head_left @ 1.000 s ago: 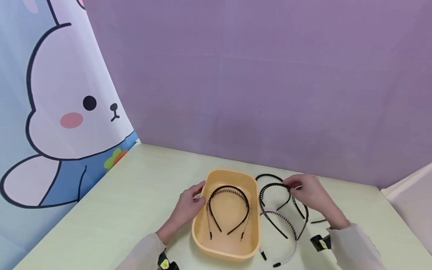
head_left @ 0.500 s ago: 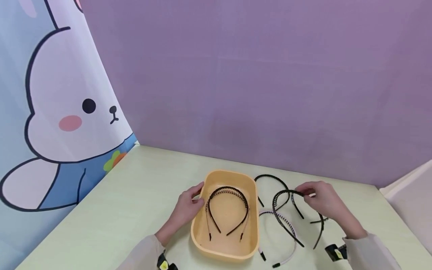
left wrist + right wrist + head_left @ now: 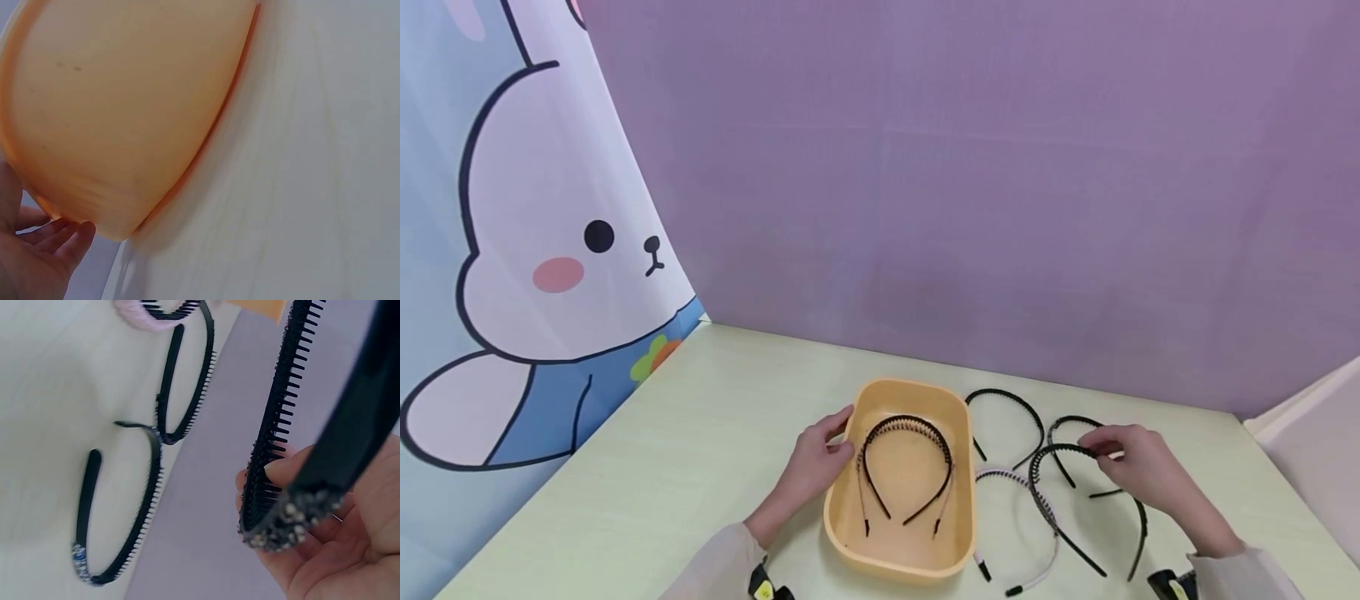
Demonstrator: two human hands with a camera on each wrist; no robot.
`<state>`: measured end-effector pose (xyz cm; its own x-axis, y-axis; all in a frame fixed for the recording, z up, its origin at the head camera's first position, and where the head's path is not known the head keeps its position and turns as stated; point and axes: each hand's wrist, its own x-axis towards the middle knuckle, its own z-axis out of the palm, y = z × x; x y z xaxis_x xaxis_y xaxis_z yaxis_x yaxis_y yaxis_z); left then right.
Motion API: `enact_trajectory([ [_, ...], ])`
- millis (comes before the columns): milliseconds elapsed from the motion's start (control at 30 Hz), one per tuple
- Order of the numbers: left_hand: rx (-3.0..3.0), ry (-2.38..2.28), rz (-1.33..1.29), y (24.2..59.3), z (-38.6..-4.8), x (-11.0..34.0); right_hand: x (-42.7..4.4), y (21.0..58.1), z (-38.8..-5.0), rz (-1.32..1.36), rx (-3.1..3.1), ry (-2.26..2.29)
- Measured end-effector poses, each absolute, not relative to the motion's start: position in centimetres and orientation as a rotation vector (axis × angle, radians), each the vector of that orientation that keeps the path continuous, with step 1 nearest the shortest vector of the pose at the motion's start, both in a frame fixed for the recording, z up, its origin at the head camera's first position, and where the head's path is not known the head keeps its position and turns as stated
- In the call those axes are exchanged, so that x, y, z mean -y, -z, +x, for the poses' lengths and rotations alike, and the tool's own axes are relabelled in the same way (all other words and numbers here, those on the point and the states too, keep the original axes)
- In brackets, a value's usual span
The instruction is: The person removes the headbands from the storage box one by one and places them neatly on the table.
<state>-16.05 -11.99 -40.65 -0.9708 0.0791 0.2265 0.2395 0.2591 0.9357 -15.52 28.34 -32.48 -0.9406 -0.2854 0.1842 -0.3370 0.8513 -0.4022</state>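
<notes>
A black headband (image 3: 1043,500) with comb teeth hangs from my right hand (image 3: 1142,467), pinched near the top of its arch. Up close in the right wrist view, glittery stones (image 3: 294,519) cover part of its outside. My left hand (image 3: 816,454) grips the left side of a yellow-orange plastic basin (image 3: 842,546); in the left wrist view its fingers (image 3: 78,240) bend against the outer wall. Inside the basin lie a black headband (image 3: 947,467) and a pale pink one (image 3: 862,492), overlapping.
Right of the basin, on the pale table (image 3: 737,392), lie a black headband (image 3: 1000,392), a pink-and-black one (image 3: 1045,567) and another black one (image 3: 1063,471) partly behind the held headband. A purple cloth wall (image 3: 925,208) closes off the back.
My right hand has moved right and toward the front with the black headband, away from the others on the table. The left hand and basin stay put.
</notes>
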Motion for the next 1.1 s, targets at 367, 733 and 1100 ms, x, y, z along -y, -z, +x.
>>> enact_trajectory([
  [367, 2.396, 1.809, -0.288, 40.8, -16.1, 12.0, -30.2, 33.8, -14.7, 0.394, 2.921, -0.615],
  [733, 2.394, 1.836, -0.280, 40.7, -16.2, 11.9, -32.1, 35.6, -13.8, 0.314, 2.954, -0.637],
  [1100, 2.398, 1.848, -0.265, 40.7, -16.1, 11.9, -33.3, 37.5, -13.0, 0.287, 2.962, -0.643],
])
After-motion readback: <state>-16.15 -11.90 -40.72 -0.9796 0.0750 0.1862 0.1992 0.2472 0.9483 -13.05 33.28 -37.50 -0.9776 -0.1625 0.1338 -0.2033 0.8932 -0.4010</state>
